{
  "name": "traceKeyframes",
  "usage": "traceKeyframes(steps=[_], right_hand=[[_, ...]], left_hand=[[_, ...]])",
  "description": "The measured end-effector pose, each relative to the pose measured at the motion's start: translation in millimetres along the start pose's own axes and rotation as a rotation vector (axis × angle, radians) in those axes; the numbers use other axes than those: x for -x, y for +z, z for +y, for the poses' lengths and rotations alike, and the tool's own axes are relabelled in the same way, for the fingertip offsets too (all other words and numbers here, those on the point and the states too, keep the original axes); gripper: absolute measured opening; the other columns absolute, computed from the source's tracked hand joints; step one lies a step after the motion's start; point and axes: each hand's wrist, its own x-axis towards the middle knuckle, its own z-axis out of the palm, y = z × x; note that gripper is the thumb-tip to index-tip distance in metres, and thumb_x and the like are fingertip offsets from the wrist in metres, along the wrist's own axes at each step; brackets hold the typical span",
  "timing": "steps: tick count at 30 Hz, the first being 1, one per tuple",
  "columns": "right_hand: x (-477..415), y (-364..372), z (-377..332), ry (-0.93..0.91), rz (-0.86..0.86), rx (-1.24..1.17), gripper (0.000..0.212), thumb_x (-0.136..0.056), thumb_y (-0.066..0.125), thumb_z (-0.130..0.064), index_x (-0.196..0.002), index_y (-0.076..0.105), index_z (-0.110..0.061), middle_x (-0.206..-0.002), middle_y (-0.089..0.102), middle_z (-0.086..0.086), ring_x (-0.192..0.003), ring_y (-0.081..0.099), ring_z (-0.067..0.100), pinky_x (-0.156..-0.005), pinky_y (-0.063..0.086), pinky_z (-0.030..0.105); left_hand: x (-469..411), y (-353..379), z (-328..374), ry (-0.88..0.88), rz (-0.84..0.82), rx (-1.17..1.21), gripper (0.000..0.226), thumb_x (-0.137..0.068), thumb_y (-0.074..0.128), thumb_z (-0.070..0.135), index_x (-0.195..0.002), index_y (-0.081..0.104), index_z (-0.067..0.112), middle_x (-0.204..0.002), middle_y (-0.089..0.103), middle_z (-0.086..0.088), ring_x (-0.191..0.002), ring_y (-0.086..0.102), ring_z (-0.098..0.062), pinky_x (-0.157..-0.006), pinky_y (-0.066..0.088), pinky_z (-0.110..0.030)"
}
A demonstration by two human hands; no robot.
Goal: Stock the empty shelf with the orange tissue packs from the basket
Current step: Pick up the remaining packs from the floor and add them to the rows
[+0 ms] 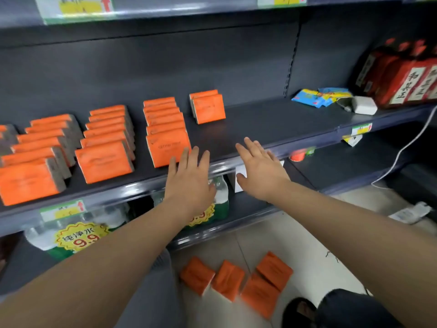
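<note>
Hovering both hands empty, fingers spread flat: left hand [189, 181] just beside the front pack [165, 150] of row 3, right hand [260, 171] over the shelf [272, 121] edge. Row 4 [207, 108] holds only 2 packs, so I judge the next ones belong there, stood upright and squared to its line. 4 packs [228, 279] lie on the floor [307, 245] below my arms, well apart from either hand. No basket shows.
</note>
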Motion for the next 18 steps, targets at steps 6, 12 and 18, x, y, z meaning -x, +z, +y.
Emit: traceKeyframes(steps=[6,12,18], right_hand=[[38.5,35.6,-1.4,0.026,-0.079,0.004,0.073,-0.095,0.044,-0.031,-0.153,0.003,-0.019,-0.161,-0.007,0.001,-0.148,-0.005,0.019,-0.12,0.005,0.042],[69.1,85.1,-3.6,0.017,-0.16,-0.048,0.075,-0.094,0.048,-0.032,-0.153,0.004,-0.018,-0.161,-0.005,0.003,-0.148,-0.003,0.02,-0.119,0.006,0.042],[90.4,149.5,4.1,0.047,-0.288,-0.091,0.077,-0.092,0.047,-0.034,-0.152,0.004,-0.016,-0.161,-0.002,0.005,-0.148,0.0,0.021,-0.12,0.01,0.041]], left_hand=[[41.3,38.3,2.2,-0.001,-0.104,0.019,0.079,-0.093,0.047,0.043,-0.154,0.004,0.016,-0.162,0.001,-0.01,-0.15,-0.006,-0.027,-0.121,0.001,-0.047],[73.6,81.3,-0.5,0.018,-0.166,0.091,0.078,-0.092,0.05,0.036,-0.153,0.008,0.011,-0.161,0.008,-0.013,-0.15,0.001,-0.028,-0.122,0.003,-0.042],[97.4,134.1,-11.5,-0.005,-0.34,0.101,0.078,-0.092,0.049,0.032,-0.154,0.006,0.01,-0.161,0.008,-0.011,-0.15,0.0,-0.027,-0.122,0.004,-0.039]])
